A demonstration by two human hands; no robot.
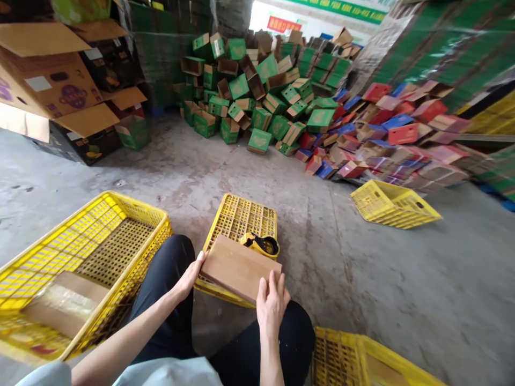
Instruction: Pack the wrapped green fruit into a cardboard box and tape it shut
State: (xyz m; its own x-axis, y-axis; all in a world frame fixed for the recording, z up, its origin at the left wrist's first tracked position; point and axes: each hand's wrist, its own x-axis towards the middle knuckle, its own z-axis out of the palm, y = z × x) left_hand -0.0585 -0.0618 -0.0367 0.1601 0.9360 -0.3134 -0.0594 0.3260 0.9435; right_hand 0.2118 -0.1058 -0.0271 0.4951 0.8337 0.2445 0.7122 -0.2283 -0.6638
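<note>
A flat, oblong brown cardboard piece (241, 265) lies tilted over an upturned yellow plastic crate (251, 215) between my knees. My left hand (190, 280) grips its left end, thumb along the edge. At the right end, my right hand (272, 301) holds it, with the fingers bent over the near right corner. Just behind the cardboard, a yellow and black tape dispenser (261, 244) rests on the crate, apart from both hands. Whether the cardboard is a folded carton or a single sheet, I cannot tell.
On the left, a long yellow basket (161, 217) holds a tape-wrapped cardboard bundle (66, 303). Another yellow basket (338, 354) stands by my right knee. Farther off are a yellow crate (392, 206), heaped green boxes (259, 140), red and blue boxes (402, 134), and large cartons (44, 80).
</note>
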